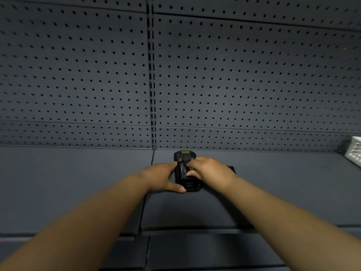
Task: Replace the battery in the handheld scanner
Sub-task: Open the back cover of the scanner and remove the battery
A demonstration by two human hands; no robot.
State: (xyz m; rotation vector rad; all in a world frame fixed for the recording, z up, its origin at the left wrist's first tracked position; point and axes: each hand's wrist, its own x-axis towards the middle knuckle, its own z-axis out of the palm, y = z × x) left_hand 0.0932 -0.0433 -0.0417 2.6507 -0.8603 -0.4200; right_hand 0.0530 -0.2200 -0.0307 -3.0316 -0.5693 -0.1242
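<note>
Two bare hands meet over one black scanner (184, 169), which lies back-up on a dark grey shelf (78, 182) close to the pegboard wall (78, 75). On the left, the left hand (164, 178) is spread partway, fingertips against the scanner's left edge and thumb reaching along its near end, bracing it. On the right, the right hand (210, 170) is curled loosely, fingers pressing on the labelled battery (182, 172) set in the scanner's back. One dark flat object (232, 169), mostly hidden, shows behind that hand. One white perforated basket (354, 151) sits at the far right edge.
</note>
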